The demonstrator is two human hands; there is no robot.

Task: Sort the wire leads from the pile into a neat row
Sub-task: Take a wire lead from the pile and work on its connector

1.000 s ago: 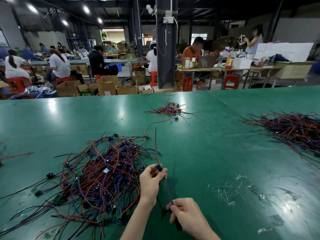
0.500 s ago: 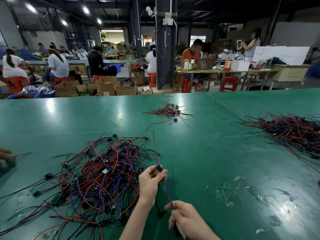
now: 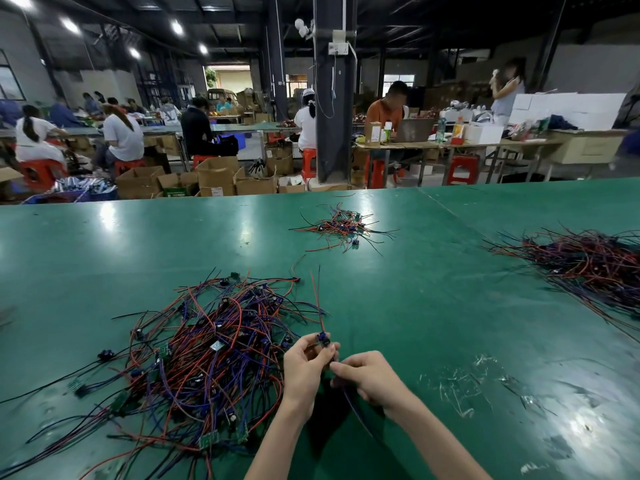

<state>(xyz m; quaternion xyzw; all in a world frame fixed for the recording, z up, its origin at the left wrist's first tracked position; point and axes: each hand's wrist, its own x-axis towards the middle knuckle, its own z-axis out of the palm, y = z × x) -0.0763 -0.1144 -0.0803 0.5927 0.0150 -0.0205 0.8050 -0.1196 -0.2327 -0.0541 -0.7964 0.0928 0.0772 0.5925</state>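
1. While it is held between both hands over the counter (image 3: 433,306), one wire lead (image 3: 322,338) is grasped at its blue end by the fingers (image 3: 313,344) of the left hand (image 3: 304,368).
2. Its dark tail is pinched by the right hand (image 3: 372,379).
3. The tangled pile (image 3: 214,344) is spread just left of the fingers.
4. A smaller heap (image 3: 341,225) is seen beyond, a larger heap (image 3: 595,268) well to the right.

Dim workshop: dark pillar (image 3: 334,98), ceiling lights (image 3: 177,27), red stools (image 3: 462,169).

Bare left hand (image 3: 304,370) and right hand (image 3: 373,381), bare forearms (image 3: 277,441)
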